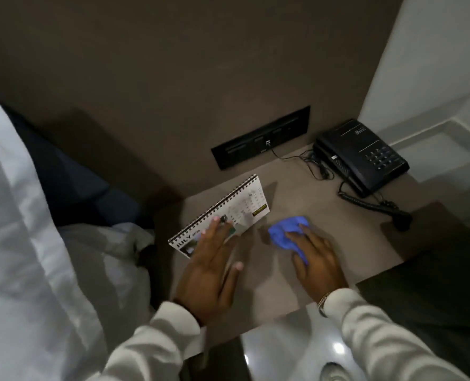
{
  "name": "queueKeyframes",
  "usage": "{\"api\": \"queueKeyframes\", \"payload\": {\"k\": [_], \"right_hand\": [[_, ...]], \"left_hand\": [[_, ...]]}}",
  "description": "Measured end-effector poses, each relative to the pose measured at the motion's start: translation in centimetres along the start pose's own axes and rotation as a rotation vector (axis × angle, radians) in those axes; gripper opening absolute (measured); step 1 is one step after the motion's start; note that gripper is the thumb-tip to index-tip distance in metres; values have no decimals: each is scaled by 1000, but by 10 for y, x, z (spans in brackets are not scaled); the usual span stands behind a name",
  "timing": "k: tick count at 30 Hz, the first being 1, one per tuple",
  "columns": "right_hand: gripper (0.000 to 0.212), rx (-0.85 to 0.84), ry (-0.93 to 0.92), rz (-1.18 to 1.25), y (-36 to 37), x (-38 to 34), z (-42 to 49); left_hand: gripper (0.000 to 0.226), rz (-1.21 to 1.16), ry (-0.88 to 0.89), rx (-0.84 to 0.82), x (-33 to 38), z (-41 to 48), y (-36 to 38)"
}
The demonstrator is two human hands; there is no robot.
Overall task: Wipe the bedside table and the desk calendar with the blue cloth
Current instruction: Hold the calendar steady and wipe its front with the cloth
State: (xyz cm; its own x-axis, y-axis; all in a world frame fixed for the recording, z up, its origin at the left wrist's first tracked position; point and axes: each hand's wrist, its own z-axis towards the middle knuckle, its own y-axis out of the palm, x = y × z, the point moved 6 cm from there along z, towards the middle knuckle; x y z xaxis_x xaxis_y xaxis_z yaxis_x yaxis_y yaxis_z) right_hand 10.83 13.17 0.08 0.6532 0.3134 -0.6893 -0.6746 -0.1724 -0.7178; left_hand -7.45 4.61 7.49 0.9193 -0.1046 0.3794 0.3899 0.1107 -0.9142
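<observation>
— Where do we stand?

— Our right hand lies flat, fingers spread, pressing the crumpled blue cloth onto the grey-brown desk, near the middle of the top. Our left hand is open too, gripping nothing; its fingertips rest on the near edge of the white spiral-bound desk calendar, which lies tilted at the left side of the desk, just beside the cloth.

— So what makes this wipe a good one?

— We judge the surface pass is in hand. We keep the palm's weight on the cloth so it drags flat instead of bunching, and sweep in overlapping strokes from far to near.

— And the calendar?

— We hold it steady with the left fingertips, or lift it, so the cloth can reach the patch underneath.

— Anything to mind on the right?

— The black corded telephone sits at the far right corner, its coiled cord trailing across the desk. We wipe around it, so the cloth does not snag the cord.
</observation>
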Motion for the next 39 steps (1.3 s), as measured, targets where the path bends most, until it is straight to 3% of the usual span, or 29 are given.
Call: {"api": "queueKeyframes", "payload": {"k": [7, 11, 15, 25, 31, 39], "right_hand": [[56, 118, 36, 283, 24, -24, -15], [48, 234, 17, 374, 45, -24, -14], [49, 336, 0, 471, 73, -27, -2], [51, 535, 28, 549, 95, -37, 45], [58, 427, 23, 568, 118, -51, 66], [64, 517, 25, 475, 146, -55, 58]], "left_hand": [[78, 269, 165, -173, -71, 44, -40], [92, 403, 316, -356, -92, 58, -26], [99, 534, 479, -432, -97, 69, -12], [106, 397, 562, -466, -104, 68, -2], [103, 309, 564, -454, -108, 69, 0], [100, 214, 532, -467, -110, 69, 0]]}}
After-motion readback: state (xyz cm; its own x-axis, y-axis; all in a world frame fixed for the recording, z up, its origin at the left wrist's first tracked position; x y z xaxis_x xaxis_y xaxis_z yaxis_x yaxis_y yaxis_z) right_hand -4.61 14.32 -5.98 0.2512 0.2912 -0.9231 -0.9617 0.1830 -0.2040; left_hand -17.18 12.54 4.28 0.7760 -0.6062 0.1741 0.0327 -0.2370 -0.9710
